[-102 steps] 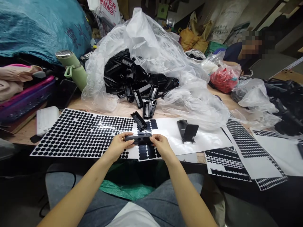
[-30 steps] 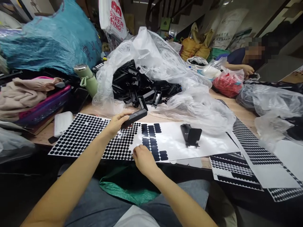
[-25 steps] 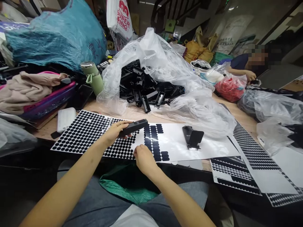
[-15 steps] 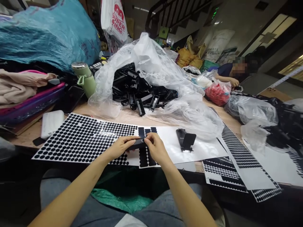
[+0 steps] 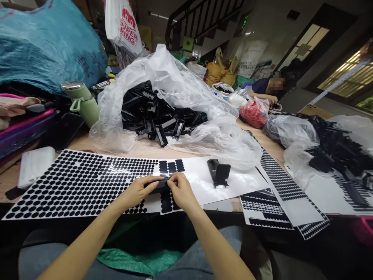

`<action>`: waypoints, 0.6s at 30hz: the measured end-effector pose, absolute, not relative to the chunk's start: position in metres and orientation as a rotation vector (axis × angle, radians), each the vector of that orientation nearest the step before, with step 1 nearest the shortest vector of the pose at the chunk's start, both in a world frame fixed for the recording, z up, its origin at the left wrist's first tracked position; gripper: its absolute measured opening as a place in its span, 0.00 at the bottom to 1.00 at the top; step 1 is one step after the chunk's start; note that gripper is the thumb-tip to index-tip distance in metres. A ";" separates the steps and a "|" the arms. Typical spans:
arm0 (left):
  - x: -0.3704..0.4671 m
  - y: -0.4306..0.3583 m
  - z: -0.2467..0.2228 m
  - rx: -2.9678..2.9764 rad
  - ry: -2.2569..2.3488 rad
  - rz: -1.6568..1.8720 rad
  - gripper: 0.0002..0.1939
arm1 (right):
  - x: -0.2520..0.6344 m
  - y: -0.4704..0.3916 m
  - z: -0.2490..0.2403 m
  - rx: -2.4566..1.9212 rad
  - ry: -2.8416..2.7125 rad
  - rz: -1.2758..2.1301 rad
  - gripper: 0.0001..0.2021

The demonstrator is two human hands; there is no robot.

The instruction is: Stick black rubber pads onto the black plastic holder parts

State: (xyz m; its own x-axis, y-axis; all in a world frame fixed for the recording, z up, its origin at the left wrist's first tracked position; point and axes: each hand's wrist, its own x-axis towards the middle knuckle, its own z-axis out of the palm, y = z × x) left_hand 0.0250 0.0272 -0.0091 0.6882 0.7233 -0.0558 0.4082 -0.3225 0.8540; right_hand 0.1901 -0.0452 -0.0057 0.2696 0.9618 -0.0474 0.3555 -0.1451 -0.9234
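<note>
Between my two hands is a small black plastic part, with a ribbed surface turned up. My left hand grips its left end with thumb and fingers. The fingertips of my right hand pinch its right end. Both hands are just above a sheet of black round stickers and a narrower sheet of black rounded-square stickers. To the right of my hands, a black folding stand is upright on a white sheet.
A clear plastic bag holds a heap of black plastic parts. A green bottle and a white box-like object are at left. More sticker sheets overlap at right. Another person is at the far right.
The view has turned, so everything appears further left. Both hands keep their hold on the black part, and its ribbed surface now shows more clearly.
</note>
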 end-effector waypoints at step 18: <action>0.032 0.020 -0.006 2.025 0.900 0.415 0.23 | 0.205 -0.039 -0.017 -1.777 -1.197 0.677 0.07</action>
State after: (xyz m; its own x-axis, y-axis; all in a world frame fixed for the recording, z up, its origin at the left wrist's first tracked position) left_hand 0.0318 0.0198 -0.0059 0.6844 0.7280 -0.0397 0.4425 -0.3715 0.8162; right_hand 0.2055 -0.0394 -0.0169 0.3908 0.9200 0.0286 0.4502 -0.1639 -0.8778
